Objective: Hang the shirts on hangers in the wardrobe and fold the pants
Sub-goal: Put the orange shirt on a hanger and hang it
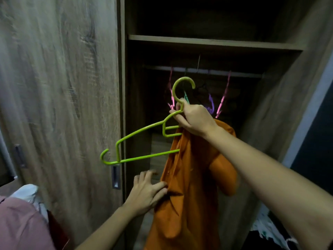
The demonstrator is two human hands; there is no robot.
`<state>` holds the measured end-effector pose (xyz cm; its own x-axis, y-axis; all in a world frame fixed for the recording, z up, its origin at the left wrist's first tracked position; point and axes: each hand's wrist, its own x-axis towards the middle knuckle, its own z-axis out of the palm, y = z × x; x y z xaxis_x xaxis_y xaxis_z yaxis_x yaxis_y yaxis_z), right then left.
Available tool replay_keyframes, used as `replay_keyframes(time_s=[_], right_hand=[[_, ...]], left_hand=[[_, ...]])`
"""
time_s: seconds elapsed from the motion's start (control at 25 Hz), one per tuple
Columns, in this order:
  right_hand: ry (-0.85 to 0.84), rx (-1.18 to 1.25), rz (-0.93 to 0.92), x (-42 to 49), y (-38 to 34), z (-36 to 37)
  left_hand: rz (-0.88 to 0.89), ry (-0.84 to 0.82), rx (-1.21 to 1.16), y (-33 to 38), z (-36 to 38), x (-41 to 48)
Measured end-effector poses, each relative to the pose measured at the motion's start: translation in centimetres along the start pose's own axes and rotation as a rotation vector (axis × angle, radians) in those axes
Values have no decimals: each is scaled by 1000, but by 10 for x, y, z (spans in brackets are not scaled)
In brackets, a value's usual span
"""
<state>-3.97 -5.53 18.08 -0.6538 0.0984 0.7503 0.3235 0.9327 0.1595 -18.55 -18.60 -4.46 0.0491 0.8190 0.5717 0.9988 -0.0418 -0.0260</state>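
Two hands are in view, a left hand (147,192) and a right hand (193,120). There is one orange shirt (189,195) and one green hanger (144,129) off the rail. One wardrobe (281,105) shows, with one shelf (207,42), one rail (216,72) and one door (63,87). On the rail at least four more hangers can be counted: a left pink hanger (171,94), a right pink hanger (224,96), one purple hanger (211,103) and one teal hanger (186,97); the dark shapes among them are too dim to count. Two handles show, a near handle (115,176) and a far handle (19,156). Low left lie three cloths: a pink cloth (19,222), a white cloth (27,193) and a dark red cloth (55,230). Low right lies one patterned cloth (266,224).
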Motion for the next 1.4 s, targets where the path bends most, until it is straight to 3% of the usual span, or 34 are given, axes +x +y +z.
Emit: replay_keyframes(time_s=[0.12,0.24,0.36,0.48,0.6,0.72,0.84,1.0,1.12,1.24,1.32,1.4], right_hand=[[-32,-61,93,-19,21,-5],[-128,-237,241,-50,47,-12],[-232,-348,177,-75,50,-4],[-343,-321,176,-74,27,8],[-322,-233,361,-63,22,8],[-313,-185,425,-59,22,1],[-279,-176,447,-60,21,0],[-338,-154,382,-65,3,18],[-242,-118,369,-75,6,19],[-129,-124,574,-114,42,14],[-161,56,839,-145,62,15],[-233,263,932,-155,66,18]], left_hand=[[-62,-117,-245,-35,-3,8],[-67,-45,-314,-83,-19,6],[6,-54,-321,-99,-47,19],[59,-30,-400,-80,-68,50],[-54,-47,-699,-74,-72,60],[-75,-88,-655,-79,-64,59],[-107,8,-615,-71,-69,71],[-21,-27,-589,-51,-74,89],[-10,20,-613,-54,-84,97],[-49,100,-627,-88,-108,94],[-98,133,-629,-109,-128,95],[-138,118,-605,-120,-141,98]])
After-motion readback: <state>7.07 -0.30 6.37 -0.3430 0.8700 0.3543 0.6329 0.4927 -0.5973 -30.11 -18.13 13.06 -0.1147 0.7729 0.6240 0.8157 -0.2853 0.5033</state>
